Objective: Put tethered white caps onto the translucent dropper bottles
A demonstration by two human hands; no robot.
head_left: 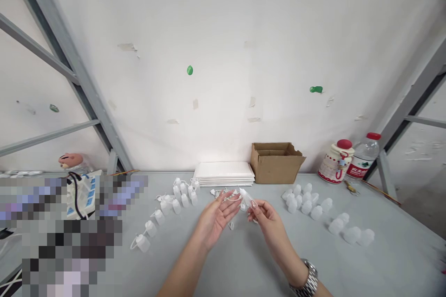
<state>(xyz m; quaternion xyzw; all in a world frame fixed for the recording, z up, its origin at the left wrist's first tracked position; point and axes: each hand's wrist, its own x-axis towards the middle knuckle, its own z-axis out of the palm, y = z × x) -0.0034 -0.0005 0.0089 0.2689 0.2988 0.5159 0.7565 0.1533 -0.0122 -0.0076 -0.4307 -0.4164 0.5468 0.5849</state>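
Note:
In the middle of the table, my right hand [264, 213] pinches a small translucent white plastic piece [245, 196] that looks like a little bottle. My left hand [219, 218] is beside it, palm up, fingers stretched out close to the piece. A thin white cord [232, 199] runs near the left fingertips; whether it touches them I cannot tell. Behind and under the hands lie more loose white loops and small parts [231, 225], partly hidden. To the left stand several small white bottles with cord loops [159, 216]. On the right are several translucent white pieces [317, 212], with no loops visible.
At the back are a stack of white flat packets [225, 174] and an open cardboard box [277, 169]. Back right stand a decorated flask [335, 162], a water bottle [362, 158] and small snips [351, 188]. A power strip [81, 197] lies left, near a blurred area.

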